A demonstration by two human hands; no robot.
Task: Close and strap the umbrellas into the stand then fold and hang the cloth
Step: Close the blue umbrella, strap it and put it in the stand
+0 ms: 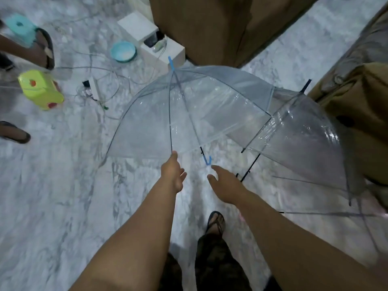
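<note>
Two open clear umbrellas lie on the marble floor. The nearer one [195,110] has a blue tip and a blue hooked handle [207,160]. Beside it on the right lies a clear umbrella with black ribs and a black shaft [302,135]. My left hand [173,172] reaches forward, its fingertips touching the rim of the blue-handled umbrella at a rib end. My right hand [224,181] is stretched out with fingers spread, just short of the blue handle, holding nothing. No stand or cloth is visible.
Brown furniture [210,24] stands behind the umbrellas and another brown piece [361,114] at the right. A green box [39,89], a teal bowl [123,51], white boxes [138,26] and tangled cables [98,89] lie at the left. Another person's sandalled feet [44,49] are at the far left.
</note>
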